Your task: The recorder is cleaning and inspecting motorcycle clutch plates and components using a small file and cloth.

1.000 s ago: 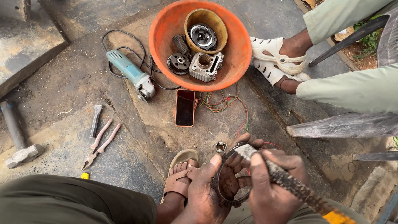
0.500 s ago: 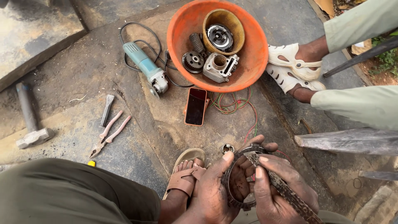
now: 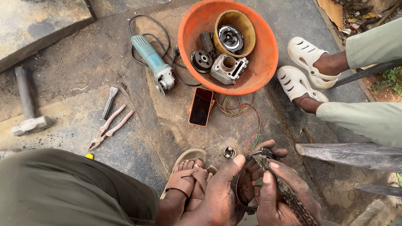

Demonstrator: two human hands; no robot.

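Low in the frame, just above the sandalled foot, the left hand cups a dark round metal part, ring-shaped and toothed along its rim, fingers wrapped around its outer edge and thumb pressed over the top. The right hand has its fingers closed tight around a rough metal file, whose tip rests on the ring's upper rim. The ring looks like a rigid, fairly heavy steel piece, likely greasy and so slippery; the rim seems the sound place to grip, clear of the teeth. The file is stiff and coarse, best held by its lower end. A small metal ring lies on the concrete floor just beyond the hands. Farther off: an orange basin holding an engine cylinder, a gear and a yellow bowl; a phone and loose coloured wires beside it; an angle grinder; pliers; a sledgehammer. Another person's feet in white clogs stand close at right, and a grey plank lies near the right hand, crowding that side.
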